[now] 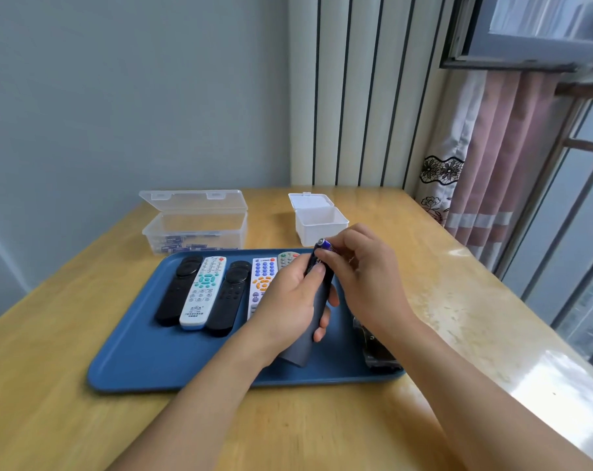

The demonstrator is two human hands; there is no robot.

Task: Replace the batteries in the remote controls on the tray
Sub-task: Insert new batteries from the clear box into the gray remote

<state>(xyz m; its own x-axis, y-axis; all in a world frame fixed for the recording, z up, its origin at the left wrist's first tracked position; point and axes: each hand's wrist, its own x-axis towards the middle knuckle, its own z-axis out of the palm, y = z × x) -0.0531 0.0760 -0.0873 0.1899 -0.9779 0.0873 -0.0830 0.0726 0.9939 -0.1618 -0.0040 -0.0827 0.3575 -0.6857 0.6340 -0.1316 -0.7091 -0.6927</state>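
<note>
While the left hand (288, 304) grips a dark grey remote (310, 331) above the blue plastic tray (145, 351), the right hand (359, 266) pinches a purple battery (326, 245) at its twelve o'clock end.

At frame centre, a dark remote (314, 311) is gripped by the left hand (288, 307) above the blue tray (145, 351); a purple battery (327, 245) is pinched by the right hand (359, 266).

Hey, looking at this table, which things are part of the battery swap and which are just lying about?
Part of the job:
- dark remote, gripped by the left hand
- battery, pinched by the right hand
- remotes lying on the blue tray
- clear box holding batteries
- small white box, open

Just lying about:
- curtain
- window frame
</note>
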